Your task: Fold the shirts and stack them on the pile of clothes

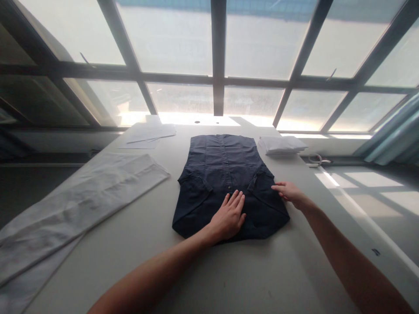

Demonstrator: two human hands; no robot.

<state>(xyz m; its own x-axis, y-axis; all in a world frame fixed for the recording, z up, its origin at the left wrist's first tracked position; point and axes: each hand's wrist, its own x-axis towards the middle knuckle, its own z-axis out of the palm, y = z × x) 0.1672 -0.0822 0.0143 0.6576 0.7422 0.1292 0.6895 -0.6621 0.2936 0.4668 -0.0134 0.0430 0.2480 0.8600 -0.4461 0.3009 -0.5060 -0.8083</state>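
A dark navy buttoned shirt [214, 159] lies spread on the white table, its button strip running up the middle. Its lower corners are folded inward, with slanting fold lines on both sides. My left hand [230, 216] rests flat on the lower middle of the shirt, fingers stretched out and slightly apart. At the shirt's right edge, my right hand [288, 193] pinches the cloth between thumb and fingers; the fingertips partly hide the pinched bit.
White trousers or similar long white cloth [108, 192] lie along the table's left side. Paper sheets [150, 134] are at the back left, and a folded white cloth stack [283, 145] at the back right. A white cable [316, 160] sits beyond the right edge of the table [131, 253]. Windows stand behind.
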